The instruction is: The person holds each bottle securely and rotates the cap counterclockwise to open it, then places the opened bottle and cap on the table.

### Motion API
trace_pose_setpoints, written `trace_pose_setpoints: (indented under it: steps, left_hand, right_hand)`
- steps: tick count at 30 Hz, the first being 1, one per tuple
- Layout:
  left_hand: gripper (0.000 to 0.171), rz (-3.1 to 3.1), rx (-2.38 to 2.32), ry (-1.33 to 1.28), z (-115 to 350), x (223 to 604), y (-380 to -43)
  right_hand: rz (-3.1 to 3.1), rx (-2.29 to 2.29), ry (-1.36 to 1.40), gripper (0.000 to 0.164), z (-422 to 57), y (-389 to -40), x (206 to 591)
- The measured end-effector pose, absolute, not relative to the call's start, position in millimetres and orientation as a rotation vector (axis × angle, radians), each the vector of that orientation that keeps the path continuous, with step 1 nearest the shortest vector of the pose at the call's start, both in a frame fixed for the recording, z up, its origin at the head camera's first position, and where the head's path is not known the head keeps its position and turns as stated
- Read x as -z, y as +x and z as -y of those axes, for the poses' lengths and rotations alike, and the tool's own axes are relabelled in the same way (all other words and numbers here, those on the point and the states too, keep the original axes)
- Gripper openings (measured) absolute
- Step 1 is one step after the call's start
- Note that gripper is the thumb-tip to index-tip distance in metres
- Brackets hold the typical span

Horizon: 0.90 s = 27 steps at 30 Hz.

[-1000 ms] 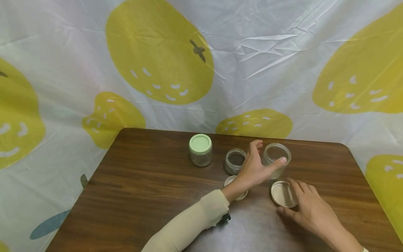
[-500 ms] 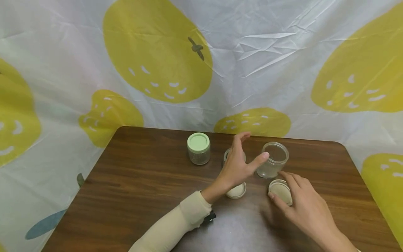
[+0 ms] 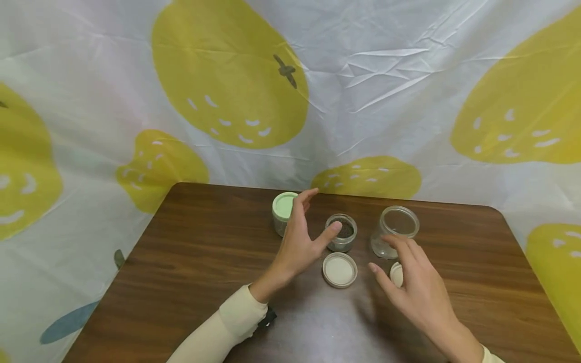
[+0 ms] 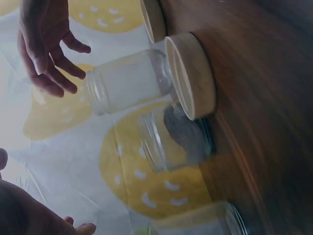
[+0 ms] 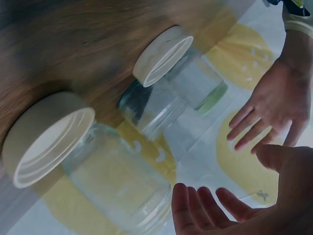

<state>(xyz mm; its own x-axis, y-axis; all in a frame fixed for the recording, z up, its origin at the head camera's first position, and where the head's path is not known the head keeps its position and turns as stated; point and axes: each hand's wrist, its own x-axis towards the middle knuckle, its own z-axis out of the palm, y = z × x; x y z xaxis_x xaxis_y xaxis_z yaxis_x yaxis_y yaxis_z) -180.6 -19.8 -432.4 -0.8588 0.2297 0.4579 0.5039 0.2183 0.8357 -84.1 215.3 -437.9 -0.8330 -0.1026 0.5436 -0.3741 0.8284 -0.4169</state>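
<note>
My left hand (image 3: 295,247) is open in the air, thumb spread, holding nothing. In the head view it overlaps the green-lidded jar (image 3: 282,205), and its thumb tip overlaps the rim of a short open glass jar (image 3: 341,244) with dark contents. Above a cream lid (image 3: 396,275) hovers my right hand (image 3: 419,287), fingers loosely bent and nothing in them; it hides most of that lid. Behind it stands a taller, see-through open jar (image 3: 382,247). A second cream lid (image 3: 339,270) lies inner side up in front of the short jar. Both lids show in the right wrist view.
Brown wooden table (image 3: 195,252) carries all the jars and lids. A white curtain with yellow fruit print (image 3: 363,126) hangs right behind the table's back edge.
My left hand has moved left, from the tall jar past the short jar to the green-lidded one. My right hand has shifted left and now covers more of its lid. Jars and lids stay put.
</note>
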Motion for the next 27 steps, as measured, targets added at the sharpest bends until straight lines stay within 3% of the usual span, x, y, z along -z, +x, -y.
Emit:
trace_pose_setpoints:
  steps: [6, 13, 27]
  left_hand:
    - [0.088, 2.188, 1.578, -0.652, 45.0, 438.0, -177.8]
    - [0.092, 2.275, 1.414, -0.437, 83.7, 451.9, -183.1]
    - [0.100, 2.563, 1.741, -0.303, 133.7, 479.7, -209.6]
  right_hand:
    - [2.407, -0.794, 0.391, 0.073, -203.2, -96.5, 441.0]
    - [2.418, -0.856, 0.447, 0.073, -185.1, -111.0, 447.9]
    - [2.605, -0.936, 0.562, 0.080, -148.8, -143.1, 468.0]
